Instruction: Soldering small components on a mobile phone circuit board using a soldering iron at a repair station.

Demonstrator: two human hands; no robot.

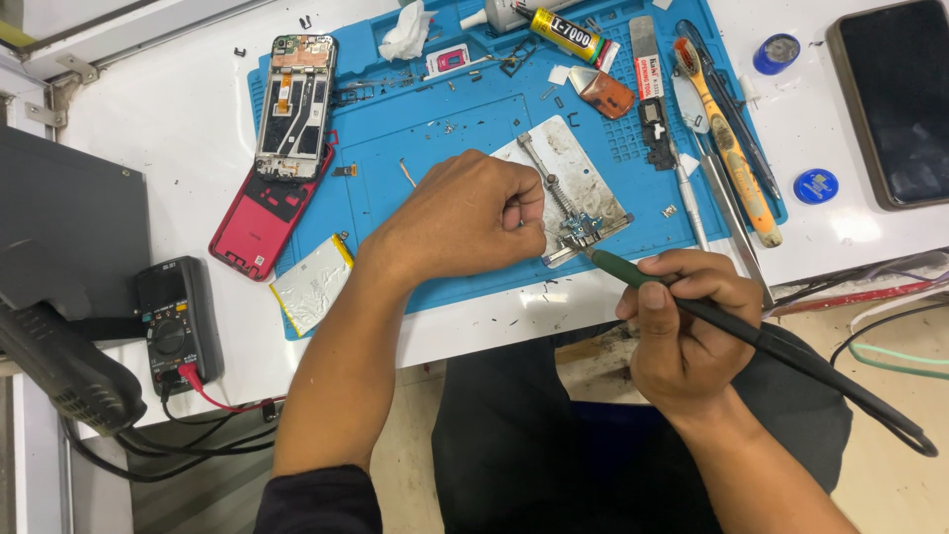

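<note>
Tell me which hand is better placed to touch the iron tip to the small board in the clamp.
The right hand. It grips the soldering iron like a pen, tip right at the small board in the metal holder. The left hand is closed beside the board, apparently pinching something thin.

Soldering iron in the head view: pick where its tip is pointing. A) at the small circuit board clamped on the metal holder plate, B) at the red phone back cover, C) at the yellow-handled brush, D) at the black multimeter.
A: the right hand holds the soldering iron with its tip at the small circuit board on the metal holder plate.
</note>
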